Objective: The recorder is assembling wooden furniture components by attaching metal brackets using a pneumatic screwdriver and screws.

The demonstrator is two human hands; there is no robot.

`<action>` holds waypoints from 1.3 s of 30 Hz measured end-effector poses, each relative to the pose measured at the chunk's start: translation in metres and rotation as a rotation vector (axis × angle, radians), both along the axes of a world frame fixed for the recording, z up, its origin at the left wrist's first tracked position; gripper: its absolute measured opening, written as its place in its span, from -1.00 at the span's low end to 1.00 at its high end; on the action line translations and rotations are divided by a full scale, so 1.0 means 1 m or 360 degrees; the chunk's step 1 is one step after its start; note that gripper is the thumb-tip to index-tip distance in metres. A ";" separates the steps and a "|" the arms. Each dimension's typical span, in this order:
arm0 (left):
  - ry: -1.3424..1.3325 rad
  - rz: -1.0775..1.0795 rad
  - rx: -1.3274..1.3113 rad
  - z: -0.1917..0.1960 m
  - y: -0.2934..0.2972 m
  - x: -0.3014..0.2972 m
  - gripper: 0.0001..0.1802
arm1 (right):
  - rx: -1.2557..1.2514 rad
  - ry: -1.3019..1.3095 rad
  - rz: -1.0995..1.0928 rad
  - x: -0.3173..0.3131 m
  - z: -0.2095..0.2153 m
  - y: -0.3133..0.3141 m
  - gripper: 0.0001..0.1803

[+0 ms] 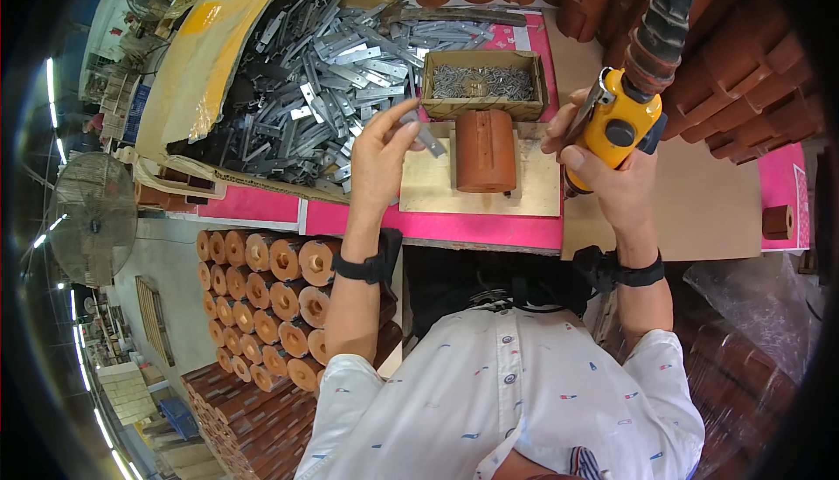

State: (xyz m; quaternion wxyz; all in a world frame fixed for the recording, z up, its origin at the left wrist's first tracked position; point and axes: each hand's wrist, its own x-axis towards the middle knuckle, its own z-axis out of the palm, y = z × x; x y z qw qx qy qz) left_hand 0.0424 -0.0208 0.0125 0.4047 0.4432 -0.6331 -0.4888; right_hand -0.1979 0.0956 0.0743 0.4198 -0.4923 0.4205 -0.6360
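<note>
My left hand (380,161) pinches a flat grey metal strip (428,139) between thumb and fingers, above the left part of a pale wooden board (533,196). On that board lies a reddish-brown cylinder (486,152) with a groove along its top; the strip is close to its left side. My right hand (616,183) is wrapped round a yellow and black power tool (625,121), right of the cylinder. A thick dark sleeve or hose (662,34) rises from the tool. The tool's working tip is hidden by my hand.
A large cardboard box (188,86) of loose metal strips (350,69) stands at the left. Behind the cylinder sits a small carton (437,104) of small metal fasteners. More brown cylinders are stacked at back right (734,69) and lower left (266,296). A pink covering (489,228) edges the bench.
</note>
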 end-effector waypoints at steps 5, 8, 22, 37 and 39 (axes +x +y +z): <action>0.0130 -0.0396 0.0184 0.028 -0.010 -0.039 -0.68 | 0.0009 0.0036 0.0018 0.000 0.001 0.000 -0.46; 0.0025 -0.0452 0.0141 0.015 -0.027 -0.054 -0.71 | 0.0039 0.0062 -0.0006 -0.002 0.002 0.000 -0.46; -0.0351 -0.0670 0.0292 -0.010 -0.045 -0.061 -0.70 | -0.0022 -0.0055 -0.0002 0.001 0.001 0.000 -0.69; -0.0631 -0.0391 -0.0465 0.007 -0.045 -0.045 -0.63 | 0.0122 0.0063 -0.0045 -0.003 0.001 0.001 -0.45; -0.0824 -0.0398 -0.0739 0.002 -0.062 -0.051 -0.69 | 0.0118 0.0056 -0.0045 -0.002 0.001 0.001 -0.45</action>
